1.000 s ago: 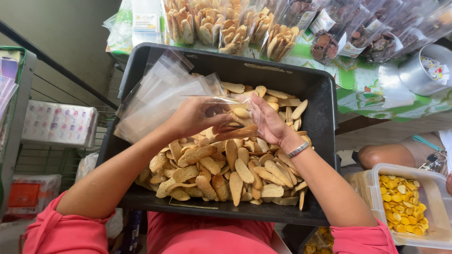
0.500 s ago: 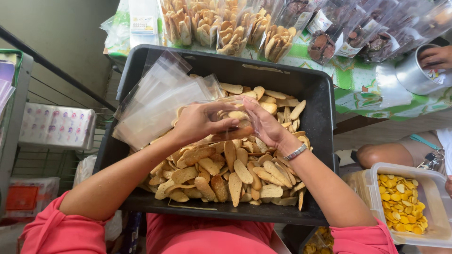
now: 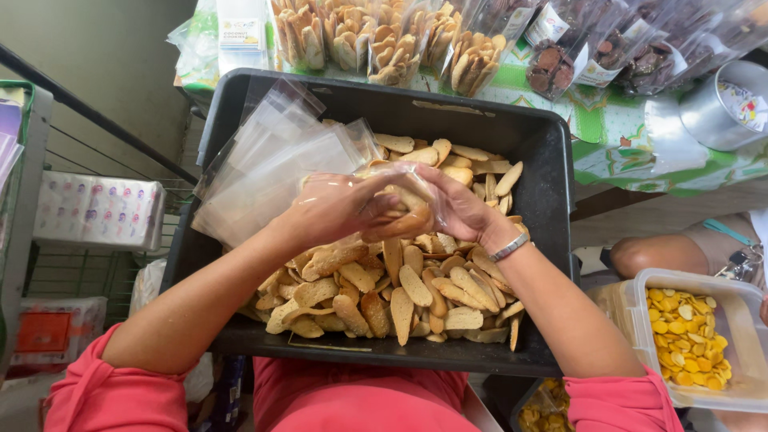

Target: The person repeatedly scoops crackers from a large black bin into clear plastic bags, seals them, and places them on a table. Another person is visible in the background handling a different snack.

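Since half a second ago our left hand (image 3: 332, 210) and right hand (image 3: 460, 210) closed in, fingers pinching the small clear plastic bag of long tan biscuits (image 3: 400, 206) over the black plastic tub (image 3: 534, 144); we'd hold its mouth open, feeding biscuits lengthwise.

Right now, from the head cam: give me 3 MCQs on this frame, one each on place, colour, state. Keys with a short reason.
1. Where does the stack of empty clear bags lie?
A. in the black tub's far left corner
B. on the floor
C. in the yellow-chip box

2. What colour are the sleeves?
A. blue
B. pink-red
C. white

3. What are the left hand and right hand doing?
A. resting empty
B. holding one clear bag of biscuits together
C. lifting the tub

Keys: A, the bags lean on the black tub wall; B, both cuffs show it; B, both hands wrap the bag.
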